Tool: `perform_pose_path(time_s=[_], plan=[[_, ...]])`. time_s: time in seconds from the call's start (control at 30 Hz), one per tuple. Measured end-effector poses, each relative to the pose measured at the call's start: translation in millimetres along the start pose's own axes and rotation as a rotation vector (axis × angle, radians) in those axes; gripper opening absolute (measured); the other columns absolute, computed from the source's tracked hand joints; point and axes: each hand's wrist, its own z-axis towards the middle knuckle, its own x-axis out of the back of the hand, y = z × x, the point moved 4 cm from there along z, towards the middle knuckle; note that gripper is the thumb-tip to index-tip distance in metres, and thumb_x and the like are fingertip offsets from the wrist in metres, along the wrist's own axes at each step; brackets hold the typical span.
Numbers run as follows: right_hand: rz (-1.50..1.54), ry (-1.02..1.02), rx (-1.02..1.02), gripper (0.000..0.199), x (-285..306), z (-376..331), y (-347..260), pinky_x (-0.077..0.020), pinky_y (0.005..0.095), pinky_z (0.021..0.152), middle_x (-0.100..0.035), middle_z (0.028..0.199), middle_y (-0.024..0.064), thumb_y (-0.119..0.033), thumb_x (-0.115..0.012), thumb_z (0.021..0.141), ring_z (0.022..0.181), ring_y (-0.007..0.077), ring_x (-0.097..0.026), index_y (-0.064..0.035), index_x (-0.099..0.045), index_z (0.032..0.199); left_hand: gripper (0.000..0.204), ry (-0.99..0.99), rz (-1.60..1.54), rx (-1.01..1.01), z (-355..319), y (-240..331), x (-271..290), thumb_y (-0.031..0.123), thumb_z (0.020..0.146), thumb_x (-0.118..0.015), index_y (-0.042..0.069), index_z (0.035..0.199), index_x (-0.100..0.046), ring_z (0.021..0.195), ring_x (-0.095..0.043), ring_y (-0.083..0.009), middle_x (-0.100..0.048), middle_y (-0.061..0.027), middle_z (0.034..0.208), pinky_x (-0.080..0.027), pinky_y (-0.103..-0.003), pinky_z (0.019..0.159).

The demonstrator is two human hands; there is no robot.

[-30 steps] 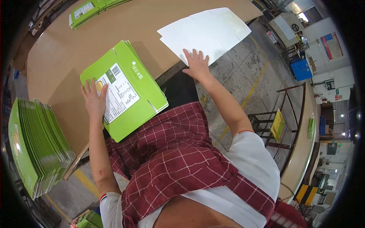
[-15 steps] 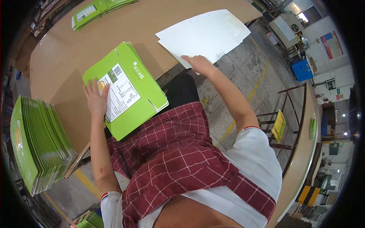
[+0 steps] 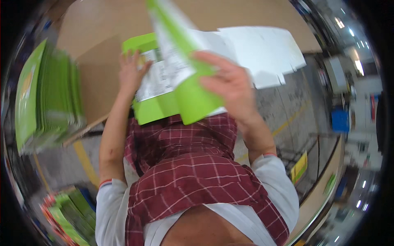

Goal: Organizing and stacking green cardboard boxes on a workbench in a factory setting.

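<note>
My left hand (image 3: 132,73) lies with fingers spread on a green printed carton sheet (image 3: 158,103) at the table's near edge, its white label partly under the fingers. My right hand (image 3: 232,88), blurred by motion, grips a raised, bent green carton panel (image 3: 196,100) between thumb and fingers. This panel stands tilted over the sheet and shows a white label; its upper end is smeared. Beyond my right hand, a white carton blank (image 3: 269,53) with notched edges lies flat, reaching past the table edge. Whether it joins the raised panel is hidden.
A tall stack of green cartons (image 3: 49,98) stands at the left on the brown table (image 3: 98,24). More green and red packaging (image 3: 69,213) sits low at the lower left. A metal rack (image 3: 318,160) and a blue box (image 3: 340,120) are at the right.
My right hand has moved left from the white blank's edge, and a green panel is now raised in it. My left hand stays on the green carton. The view has turned.
</note>
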Motion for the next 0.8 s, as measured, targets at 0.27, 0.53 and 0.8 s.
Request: perform_pose_path(time_s=[0.27,0.53,0.8], plan=[[-0.021,0.504,0.317,0.054,59,-7,49,-0.0498,0.0327,0.085,-0.053,0.122,0.0198,-0.001,-0.051,0.081,0.101,0.0261,-0.057,0.0036,-0.040,0.134,0.073,-0.029,-0.011,0.048,-3,-1,13,0.059,0.084,-0.051,0.012,0.138,-0.038,0.140,-0.013,-0.0335,-0.027,-0.0141,0.148,-0.034,-0.058,0.100],[-0.045,0.328,-0.054,0.050,13,-9,141,-0.0458,0.0287,0.084,-0.051,0.123,0.0212,0.002,-0.049,0.085,0.101,0.0197,-0.056,0.0083,-0.037,0.134,0.065,-0.049,-0.481,0.099,-2,-9,21,0.054,0.093,-0.034,0.011,0.141,-0.033,0.139,-0.013,-0.0355,-0.025,-0.0136,0.148,-0.026,-0.049,0.108],[-0.312,-0.001,-0.316,0.049,1,17,115,-0.0447,0.0210,0.053,-0.051,0.069,-0.0007,-0.006,-0.053,0.087,0.060,0.0055,-0.046,0.0020,-0.041,0.135,0.080,0.075,-0.193,0.146,4,9,27,0.056,0.080,-0.057,0.008,0.139,-0.034,0.127,-0.034,-0.0413,-0.029,-0.0259,0.141,-0.029,-0.054,0.103]])
